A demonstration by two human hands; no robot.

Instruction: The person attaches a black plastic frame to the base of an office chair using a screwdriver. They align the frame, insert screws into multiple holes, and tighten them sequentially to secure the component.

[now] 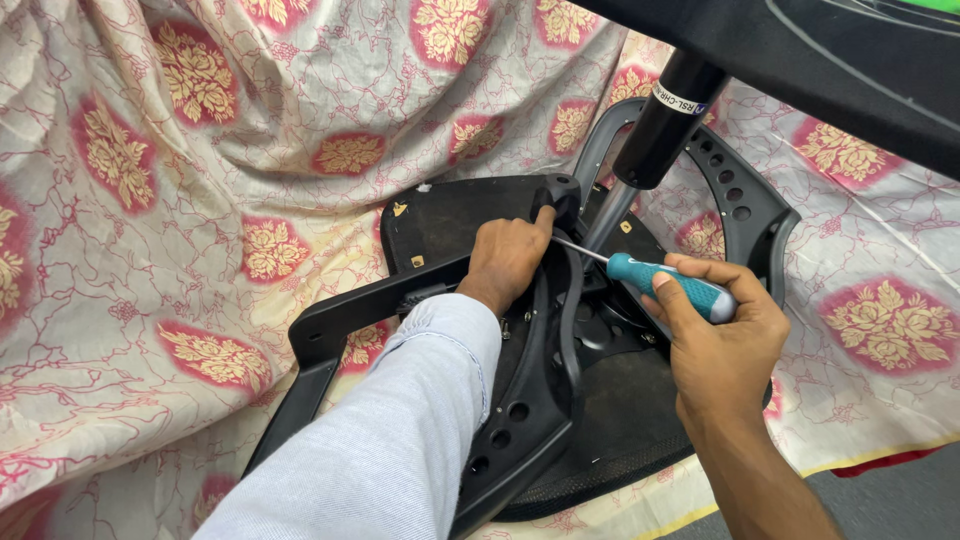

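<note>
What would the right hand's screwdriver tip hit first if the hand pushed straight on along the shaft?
The right hand aims the teal-handled screwdriver up and left. Its tip already sits beside the left hand, at the black chair bracket that hand presses, so the bracket probably comes first; depth is unclear.

Under my work lies a cream cloth (pixel 200 200) printed with red and gold flowers, rumpled into folds and draped up behind. The upturned black chair seat (pixel 600 420) rests directly on it. Grey floor (pixel 900 500) shows past its lower right edge.
</note>
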